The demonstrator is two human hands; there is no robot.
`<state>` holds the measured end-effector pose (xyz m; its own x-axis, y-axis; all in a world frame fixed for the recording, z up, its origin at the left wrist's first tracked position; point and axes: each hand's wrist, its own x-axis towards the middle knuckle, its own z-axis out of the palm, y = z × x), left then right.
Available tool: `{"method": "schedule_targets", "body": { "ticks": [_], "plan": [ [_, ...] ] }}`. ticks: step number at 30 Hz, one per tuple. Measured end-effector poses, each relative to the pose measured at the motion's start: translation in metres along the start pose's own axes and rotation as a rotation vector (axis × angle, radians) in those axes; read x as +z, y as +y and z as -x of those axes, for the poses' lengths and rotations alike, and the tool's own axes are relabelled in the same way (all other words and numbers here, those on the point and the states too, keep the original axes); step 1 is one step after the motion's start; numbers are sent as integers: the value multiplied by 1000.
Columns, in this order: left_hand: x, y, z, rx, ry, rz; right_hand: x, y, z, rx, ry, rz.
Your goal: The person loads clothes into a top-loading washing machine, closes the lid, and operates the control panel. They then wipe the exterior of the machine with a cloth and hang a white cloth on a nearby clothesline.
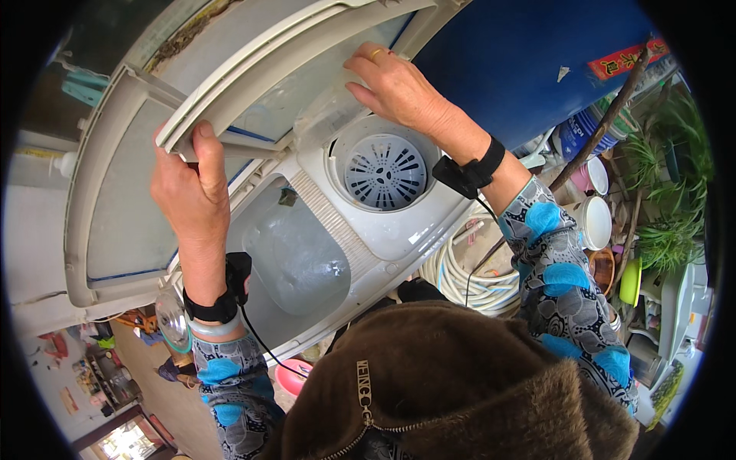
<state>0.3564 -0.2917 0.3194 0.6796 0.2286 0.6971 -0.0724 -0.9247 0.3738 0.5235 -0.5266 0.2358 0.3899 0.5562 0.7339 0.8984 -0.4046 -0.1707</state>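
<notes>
My left hand [192, 190] grips the near corner of a raised pale plastic lid [253, 69] with a see-through panel, its thumb over the rim. My right hand [391, 86] pinches a clear plastic inner cover [330, 109] that stands up beside the spin tub opening. Below is a white twin-tub washing machine [402, 236]. A grey slotted disc [385, 172] lies inside its round spin tub. The larger wash tub [299, 253] is uncovered and looks to hold water, with a small dark patch near its far corner. A second framed lid [132, 195] stands raised at the left.
A large blue surface [506, 69] rises behind the machine. Coiled pale hose [448, 276] lies at its right side, near a white bucket [595, 223] and a leaning branch [604, 126]. A pink basin [292, 376] sits low in front. Potted plants [667, 230] line the right.
</notes>
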Motion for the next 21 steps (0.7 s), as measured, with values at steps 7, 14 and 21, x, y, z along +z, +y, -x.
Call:
{"method": "schedule_targets", "body": {
  "ticks": [7,14,21],
  "plan": [
    [8,1,23,-268,84,434,0,1,-4,56,-66,-25],
    [79,-5,67,-122,-547,470,0,4,-1,31,-48,-31],
    [126,-24,55,50,-503,396,-14,3,18,34,21,-216]
  ]
}}
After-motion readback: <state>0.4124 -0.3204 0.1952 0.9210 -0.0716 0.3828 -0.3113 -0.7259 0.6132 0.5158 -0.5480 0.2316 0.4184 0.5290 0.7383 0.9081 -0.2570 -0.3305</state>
